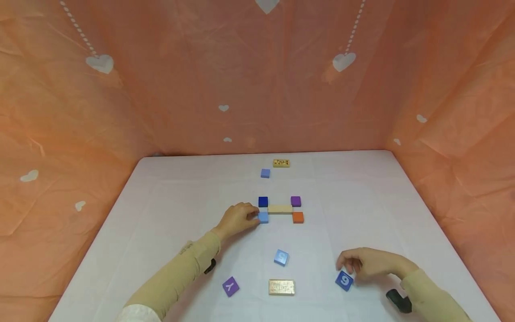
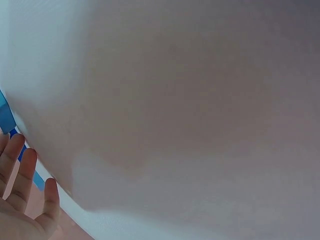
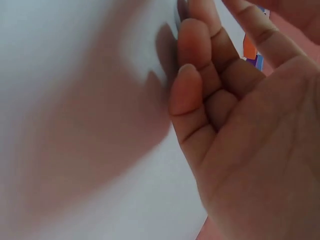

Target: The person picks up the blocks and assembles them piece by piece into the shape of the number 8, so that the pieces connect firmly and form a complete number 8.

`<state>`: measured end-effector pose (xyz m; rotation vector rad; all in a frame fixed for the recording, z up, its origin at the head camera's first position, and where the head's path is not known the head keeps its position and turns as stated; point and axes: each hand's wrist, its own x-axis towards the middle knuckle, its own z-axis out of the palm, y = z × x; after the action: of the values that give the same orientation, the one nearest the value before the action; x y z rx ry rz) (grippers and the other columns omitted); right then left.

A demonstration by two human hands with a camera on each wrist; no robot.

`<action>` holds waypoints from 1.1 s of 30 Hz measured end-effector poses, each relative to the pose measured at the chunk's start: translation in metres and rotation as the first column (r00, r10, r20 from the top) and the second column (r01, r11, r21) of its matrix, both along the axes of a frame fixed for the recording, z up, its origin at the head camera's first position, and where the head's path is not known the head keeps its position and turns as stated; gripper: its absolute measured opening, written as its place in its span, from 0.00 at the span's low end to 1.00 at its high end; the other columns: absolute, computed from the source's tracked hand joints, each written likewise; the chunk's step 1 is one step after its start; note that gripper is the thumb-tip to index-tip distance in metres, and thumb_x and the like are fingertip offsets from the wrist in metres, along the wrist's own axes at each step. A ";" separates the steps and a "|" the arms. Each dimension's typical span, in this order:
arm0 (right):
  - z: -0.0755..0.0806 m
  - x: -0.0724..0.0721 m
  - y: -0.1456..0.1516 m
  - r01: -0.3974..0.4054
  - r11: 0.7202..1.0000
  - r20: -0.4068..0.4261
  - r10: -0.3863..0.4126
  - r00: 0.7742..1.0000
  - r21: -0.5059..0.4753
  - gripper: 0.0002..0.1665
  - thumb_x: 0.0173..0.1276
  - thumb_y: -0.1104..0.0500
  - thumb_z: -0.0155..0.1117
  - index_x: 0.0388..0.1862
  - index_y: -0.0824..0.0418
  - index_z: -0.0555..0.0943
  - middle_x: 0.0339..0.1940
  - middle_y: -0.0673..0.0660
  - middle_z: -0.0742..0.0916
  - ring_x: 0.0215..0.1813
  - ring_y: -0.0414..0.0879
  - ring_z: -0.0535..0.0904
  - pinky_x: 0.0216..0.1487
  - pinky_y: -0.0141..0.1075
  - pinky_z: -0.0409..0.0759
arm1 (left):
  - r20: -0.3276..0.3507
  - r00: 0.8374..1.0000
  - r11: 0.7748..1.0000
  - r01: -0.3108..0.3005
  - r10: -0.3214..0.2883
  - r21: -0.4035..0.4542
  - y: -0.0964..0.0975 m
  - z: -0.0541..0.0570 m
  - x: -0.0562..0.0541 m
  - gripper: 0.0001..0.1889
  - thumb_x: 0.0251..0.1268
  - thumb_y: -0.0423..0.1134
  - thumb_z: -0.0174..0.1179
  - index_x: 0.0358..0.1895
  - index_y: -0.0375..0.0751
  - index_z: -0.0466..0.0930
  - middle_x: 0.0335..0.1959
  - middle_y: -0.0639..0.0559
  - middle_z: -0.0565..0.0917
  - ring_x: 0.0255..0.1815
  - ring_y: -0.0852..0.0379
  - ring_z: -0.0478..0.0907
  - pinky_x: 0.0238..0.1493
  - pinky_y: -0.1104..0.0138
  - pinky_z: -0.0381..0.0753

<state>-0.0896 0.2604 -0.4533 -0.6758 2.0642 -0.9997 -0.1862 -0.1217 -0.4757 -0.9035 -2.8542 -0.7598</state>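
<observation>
My left hand (image 1: 238, 219) reaches to the middle of the table, and its thumb and index finger pinch a light blue tile (image 1: 263, 218) at its left side. This tile sits at the left end of a pale wooden block (image 1: 280, 209), below a dark blue tile (image 1: 263, 201). A purple tile (image 1: 295, 201) and an orange tile (image 1: 298, 217) stand at the block's right end. My right hand (image 1: 372, 262) hovers low at the right, fingers loosely bent. Their tips are right at the upper edge of a blue tile marked 6 (image 1: 344, 281). In the right wrist view the fingers (image 3: 187, 92) curl near the tabletop.
Nearer to me lie a light blue numbered tile (image 1: 281, 257), a purple Y tile (image 1: 231, 286) and a gold block (image 1: 281, 287). Farther back are a periwinkle tile (image 1: 265, 173) and a patterned gold block (image 1: 281, 163). Orange cloth (image 1: 257, 89) walls the white table (image 1: 181, 188).
</observation>
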 end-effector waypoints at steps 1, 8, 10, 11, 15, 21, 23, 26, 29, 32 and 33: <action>0.000 0.001 0.000 0.004 1.000 -0.002 -0.004 1.000 0.002 0.22 0.47 0.71 0.63 0.43 0.55 0.77 0.29 0.50 0.76 0.28 0.32 0.67 0.28 0.27 0.65 | 0.018 1.000 1.000 -0.013 0.013 0.000 0.000 0.000 0.000 0.14 0.54 0.41 0.65 0.42 0.37 0.83 0.32 0.50 0.83 0.32 0.58 0.74 0.38 0.62 0.76; -0.004 0.003 0.001 0.010 1.000 -0.032 -0.011 0.999 -0.014 0.21 0.48 0.67 0.67 0.43 0.55 0.77 0.28 0.49 0.76 0.28 0.31 0.66 0.27 0.27 0.66 | 0.029 0.998 0.998 -0.053 0.054 -0.044 0.002 -0.001 0.000 0.14 0.54 0.43 0.66 0.43 0.42 0.83 0.34 0.53 0.84 0.35 0.59 0.76 0.40 0.63 0.77; -0.005 0.004 0.001 0.011 1.000 -0.044 -0.011 0.999 -0.009 0.20 0.49 0.66 0.67 0.43 0.54 0.77 0.28 0.49 0.76 0.27 0.31 0.66 0.27 0.27 0.66 | 0.038 0.998 0.998 -0.056 0.057 -0.040 0.002 0.000 0.001 0.14 0.54 0.43 0.66 0.43 0.41 0.83 0.35 0.53 0.84 0.36 0.58 0.76 0.41 0.63 0.77; -0.005 0.004 0.001 0.012 1.000 -0.046 -0.013 0.999 -0.005 0.20 0.49 0.66 0.67 0.43 0.53 0.78 0.28 0.48 0.76 0.27 0.31 0.66 0.27 0.27 0.66 | 0.042 0.997 0.998 -0.056 0.058 -0.039 0.002 0.000 0.001 0.14 0.54 0.43 0.66 0.43 0.41 0.83 0.35 0.52 0.84 0.36 0.58 0.77 0.42 0.62 0.77; -0.005 0.005 -0.001 0.019 1.000 -0.058 -0.018 0.998 0.023 0.19 0.50 0.64 0.68 0.42 0.51 0.78 0.27 0.47 0.75 0.27 0.31 0.66 0.27 0.27 0.65 | 0.050 0.997 0.998 -0.055 0.056 -0.034 0.002 0.001 0.001 0.14 0.54 0.43 0.66 0.43 0.41 0.83 0.35 0.52 0.84 0.36 0.58 0.76 0.42 0.62 0.76; -0.003 0.003 -0.003 0.015 0.999 -0.122 -0.010 0.992 0.043 0.18 0.51 0.61 0.69 0.41 0.48 0.77 0.25 0.44 0.74 0.28 0.30 0.67 0.28 0.28 0.66 | 0.053 0.997 0.998 -0.056 0.058 -0.035 0.002 0.001 0.001 0.14 0.53 0.42 0.66 0.43 0.41 0.83 0.35 0.53 0.84 0.35 0.59 0.75 0.41 0.63 0.76; -0.002 0.002 -0.005 0.024 0.998 -0.134 -0.015 0.991 0.061 0.17 0.52 0.60 0.69 0.41 0.47 0.77 0.25 0.44 0.73 0.29 0.30 0.68 0.29 0.28 0.66 | 0.057 0.997 0.998 -0.058 0.060 -0.038 0.002 0.001 0.001 0.14 0.54 0.42 0.66 0.43 0.41 0.83 0.35 0.53 0.84 0.35 0.59 0.75 0.42 0.63 0.76; -0.003 0.000 -0.009 0.052 0.994 -0.142 -0.038 0.989 0.098 0.17 0.53 0.58 0.70 0.42 0.45 0.78 0.26 0.44 0.73 0.30 0.32 0.68 0.31 0.29 0.66 | 0.064 0.996 0.998 -0.055 0.057 -0.037 0.002 0.001 0.001 0.15 0.54 0.42 0.66 0.44 0.41 0.83 0.36 0.53 0.84 0.36 0.59 0.75 0.42 0.63 0.76; -0.004 -0.004 -0.013 0.081 0.989 -0.173 -0.059 0.983 0.122 0.17 0.54 0.56 0.70 0.43 0.44 0.78 0.26 0.44 0.74 0.31 0.32 0.68 0.32 0.29 0.66 | 0.069 0.996 0.998 -0.052 0.055 -0.033 0.003 0.002 0.002 0.15 0.54 0.42 0.66 0.44 0.41 0.83 0.36 0.52 0.84 0.36 0.58 0.75 0.42 0.62 0.76; -0.005 -0.010 -0.018 0.083 0.990 -0.237 -0.054 0.970 0.112 0.17 0.55 0.55 0.70 0.43 0.46 0.78 0.25 0.43 0.73 0.30 0.32 0.68 0.31 0.29 0.66 | 0.066 0.996 0.998 -0.057 0.060 -0.035 0.003 0.002 0.002 0.15 0.53 0.42 0.66 0.44 0.40 0.83 0.36 0.52 0.84 0.36 0.58 0.76 0.42 0.62 0.77; -0.005 -0.012 -0.020 0.082 0.991 -0.259 -0.052 0.965 0.108 0.17 0.55 0.55 0.69 0.43 0.47 0.78 0.25 0.43 0.73 0.30 0.32 0.67 0.31 0.28 0.66 | 0.065 0.996 0.998 -0.059 0.061 -0.035 0.003 0.002 0.003 0.15 0.53 0.42 0.66 0.44 0.40 0.83 0.35 0.52 0.84 0.36 0.58 0.76 0.42 0.62 0.77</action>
<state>-0.1015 0.2406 -0.4580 -0.7074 2.3650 -0.8548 -0.1837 -0.1190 -0.4735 -0.8071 -2.9452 -0.7525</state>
